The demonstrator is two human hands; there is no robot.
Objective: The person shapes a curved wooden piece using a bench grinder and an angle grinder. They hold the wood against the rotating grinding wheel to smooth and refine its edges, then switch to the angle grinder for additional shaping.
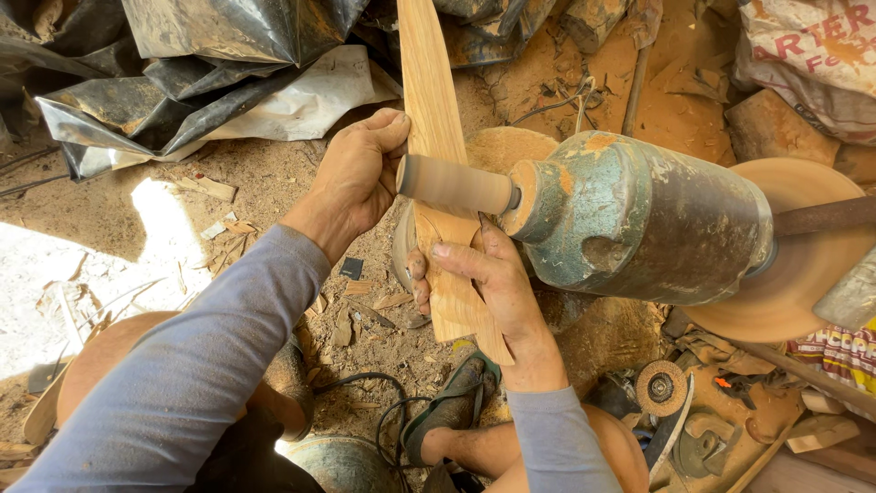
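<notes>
Head view looks straight down on two hands that hold a long wooden blank [436,128] against a sanding drum [453,185]. The blank is pale, flat and narrow; it runs from the top edge at 12 o'clock down to about the middle of the picture, where its carved lower end [461,310] widens. The sanding drum is a tan cylinder that sticks out at 9 o'clock from a big blue-green motor housing [639,219], and it lies across the face of the blank, touching it.

The left hand [358,173] is at 9 o'clock of the drum. Its fingers are curled and pressed together around the left edge of the blank, with the thumb on top near the drum's end. The right hand [484,283] is at 6 o'clock of the drum. It grips the lower part of the blank, thumb across the front and fingertips wrapped around from behind. Both arms wear grey-blue long sleeves [210,356].

At 3 o'clock of the motor a round orange-brown sanding disc [803,265] sits on the same shaft. Black plastic sheeting [182,55] lies at 10 o'clock. Sawdust and wood chips [365,301] cover the ground below the hands. A foot in a green sandal [447,406] shows at 6 o'clock, and a small grinder disc [661,388] lies at 4 o'clock.
</notes>
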